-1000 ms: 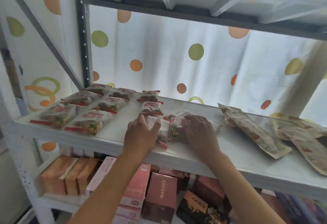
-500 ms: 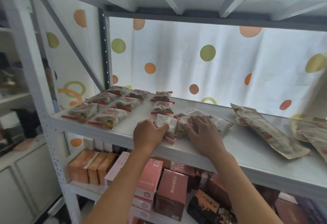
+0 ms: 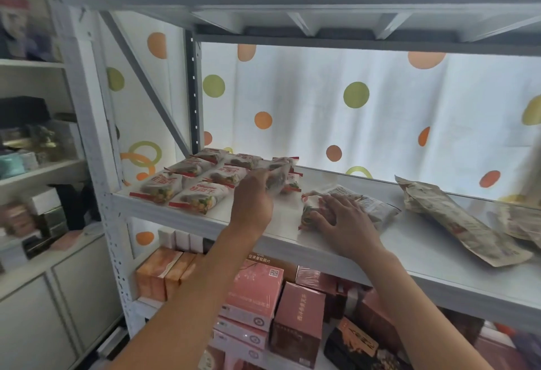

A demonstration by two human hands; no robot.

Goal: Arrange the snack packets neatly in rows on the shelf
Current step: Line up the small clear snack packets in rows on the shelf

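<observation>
Packet lifted above shelf point(image 3: 336, 255), beside the rows.
Left hand point(image 3: 253, 200) gripped one snack packet point(image 3: 278, 178), raised near the arranged packets point(image 3: 199, 182); right hand point(image 3: 342, 223) lay flat, fingers spread, on the loose pile point(image 3: 371, 204).

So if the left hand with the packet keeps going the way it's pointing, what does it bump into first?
Probably the third row of snack packets. The left hand holds a packet pointing up and back toward the shelf's rear, right at that row. Depth is hard to judge, so the held packet may already overlap it.
</observation>
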